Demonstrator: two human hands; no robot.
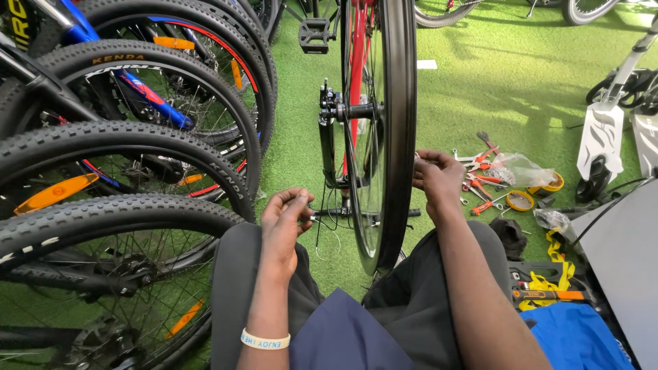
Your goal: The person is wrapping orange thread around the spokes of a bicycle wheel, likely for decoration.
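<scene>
Head view: left hand (284, 218) fingers pinch thin cable (321, 233); right hand (437, 177) fingers pinch wheel (392, 130) rim.

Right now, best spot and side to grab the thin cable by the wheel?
Pinch the thin cable just under the left hand, from the left. There it hangs free in a loop beside the front wheel; from the right, rim and spokes block access.

Upright black-rimmed bicycle wheel (380, 130) stands between left hand (284, 219) and right hand (437, 179). Knobby-tyred parked bicycles (123, 157) left; scattered orange-handled hand tools (483, 179) right (on the turf floor (493, 89)).
</scene>
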